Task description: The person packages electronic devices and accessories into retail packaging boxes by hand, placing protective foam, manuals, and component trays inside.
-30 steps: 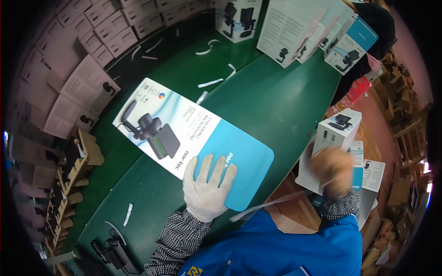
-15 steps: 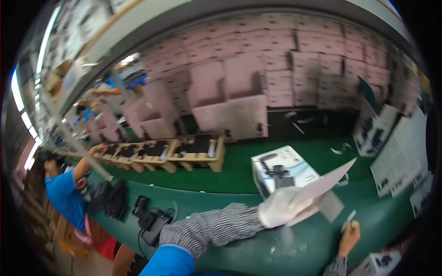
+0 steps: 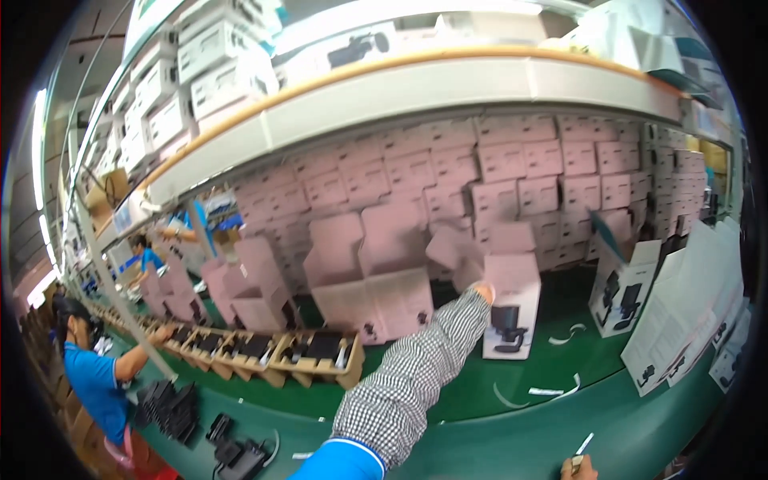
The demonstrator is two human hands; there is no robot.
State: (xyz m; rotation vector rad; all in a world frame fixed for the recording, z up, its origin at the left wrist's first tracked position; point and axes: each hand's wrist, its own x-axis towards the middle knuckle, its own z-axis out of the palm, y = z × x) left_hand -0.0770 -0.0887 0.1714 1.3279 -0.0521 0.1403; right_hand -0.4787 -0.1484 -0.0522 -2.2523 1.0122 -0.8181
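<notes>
A white printed cardboard box (image 3: 510,308) stands upright with its top flaps raised, on the green bench. At its left edge is my left hand (image 3: 482,291), arm stretched far out in a checked sleeve. It grips the box, though most of its fingers are hidden. My right hand (image 3: 579,469) is low at the bottom edge, fingers closed around a thin white strip (image 3: 586,443) that points up. Only part of this hand shows. To the left of the box, open pinkish-looking boxes (image 3: 400,300) stand with lids up.
Brown pulp trays (image 3: 320,362) with black parts line the bench leftward. A black device with a cable (image 3: 238,458) lies at front left. Flat printed cartons (image 3: 668,320) lean at right, beside another open box (image 3: 624,292). White scraps (image 3: 546,392) are scattered about. A co-worker (image 3: 96,384) works at far left.
My left hand has moved away from me with the box, which now stands upright at the back. My right hand has dropped toward the lower edge. The view has tilted up.
</notes>
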